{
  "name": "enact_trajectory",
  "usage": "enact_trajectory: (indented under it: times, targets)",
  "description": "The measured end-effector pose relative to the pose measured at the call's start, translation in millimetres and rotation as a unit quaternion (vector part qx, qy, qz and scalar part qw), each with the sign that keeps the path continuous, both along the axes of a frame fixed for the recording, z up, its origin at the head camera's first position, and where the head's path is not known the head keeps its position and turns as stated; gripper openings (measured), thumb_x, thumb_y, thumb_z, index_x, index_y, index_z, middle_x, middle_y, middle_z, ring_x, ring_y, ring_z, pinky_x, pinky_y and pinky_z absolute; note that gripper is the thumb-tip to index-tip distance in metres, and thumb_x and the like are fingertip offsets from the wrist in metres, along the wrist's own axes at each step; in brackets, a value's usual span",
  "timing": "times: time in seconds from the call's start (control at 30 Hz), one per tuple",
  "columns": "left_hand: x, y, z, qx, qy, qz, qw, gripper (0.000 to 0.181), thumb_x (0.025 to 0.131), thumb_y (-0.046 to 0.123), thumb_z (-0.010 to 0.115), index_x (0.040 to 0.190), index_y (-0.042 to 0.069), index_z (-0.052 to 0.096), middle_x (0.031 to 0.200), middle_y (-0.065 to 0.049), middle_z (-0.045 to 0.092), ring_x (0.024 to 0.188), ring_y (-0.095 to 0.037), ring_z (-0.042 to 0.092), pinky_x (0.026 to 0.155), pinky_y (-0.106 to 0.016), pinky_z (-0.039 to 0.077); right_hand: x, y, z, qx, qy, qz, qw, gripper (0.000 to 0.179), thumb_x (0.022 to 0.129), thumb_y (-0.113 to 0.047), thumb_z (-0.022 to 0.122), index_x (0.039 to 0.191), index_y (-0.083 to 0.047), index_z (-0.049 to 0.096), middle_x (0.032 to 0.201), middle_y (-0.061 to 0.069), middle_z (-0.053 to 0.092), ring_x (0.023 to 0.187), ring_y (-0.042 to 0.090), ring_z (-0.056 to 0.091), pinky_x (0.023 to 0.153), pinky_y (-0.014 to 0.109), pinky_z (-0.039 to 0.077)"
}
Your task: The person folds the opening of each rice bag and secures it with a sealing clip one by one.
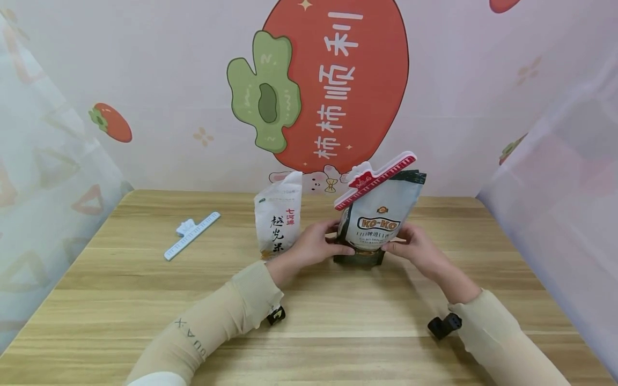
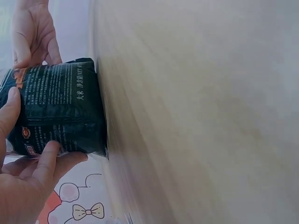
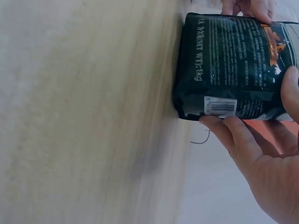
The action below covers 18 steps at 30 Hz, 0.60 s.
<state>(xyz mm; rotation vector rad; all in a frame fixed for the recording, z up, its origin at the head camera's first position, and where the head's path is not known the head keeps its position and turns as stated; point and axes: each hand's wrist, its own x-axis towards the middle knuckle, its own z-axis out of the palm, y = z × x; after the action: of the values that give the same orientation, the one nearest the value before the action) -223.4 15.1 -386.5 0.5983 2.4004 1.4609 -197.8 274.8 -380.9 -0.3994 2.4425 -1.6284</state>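
Both hands hold a dark green and white KO-KO rice bag (image 1: 379,225) from its two sides, right of the table's middle. The left hand (image 1: 316,244) has thumb and fingers about its left side; the right hand (image 1: 419,251) grips the opposite side. In the left wrist view the rice bag's dark lower part (image 2: 56,107) stands at the table surface, with the left hand (image 2: 28,186) round it. A barcode label (image 3: 220,106) shows in the right wrist view near the right hand's fingers (image 3: 243,140). Across the bag's top sits a slanted red and white sealing clip (image 1: 376,181).
A white rice bag (image 1: 277,217) stands just left of the held one, partly behind the left forearm. Farther left, a light blue sealing clip (image 1: 193,236) lies on the wooden table (image 1: 120,300). Printed cloth (image 1: 174,80) hangs behind and at both sides.
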Motion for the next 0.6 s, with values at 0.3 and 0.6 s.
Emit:
enact_trajectory:
  times: [0.3, 0.6]
  targets:
    - [-7.1, 6.4, -1.7, -0.005, -0.001, 0.011, 0.9999, 0.073, 0.082, 0.028, 0.083, 0.145, 0.012, 0.051, 0.144, -0.007, 0.057, 0.133, -0.027, 0.055, 0.111, -0.042, 0.044, -10.7, 4.3, -0.7, 0.020, -0.004, -0.003, 0.9998, 0.050, 0.095, -0.008, 0.065, 0.138, 0.009, 0.046, 0.135, 0.030, 0.055, 0.107, 0.003, 0.059, 0.089, 0.023, 0.053]
    - [-15.9, 12.1, -2.5, -0.005, -0.005, 0.036, 0.9993, 0.075, 0.083, 0.030, 0.081, 0.148, 0.013, 0.047, 0.148, -0.007, 0.053, 0.136, -0.027, 0.052, 0.113, -0.043, 0.042, -27.0, 6.1, -1.1, 0.042, -0.009, -0.013, 0.9990, 0.050, 0.097, -0.014, 0.064, 0.138, 0.007, 0.047, 0.137, 0.028, 0.054, 0.116, 0.018, 0.055, 0.093, 0.029, 0.050]
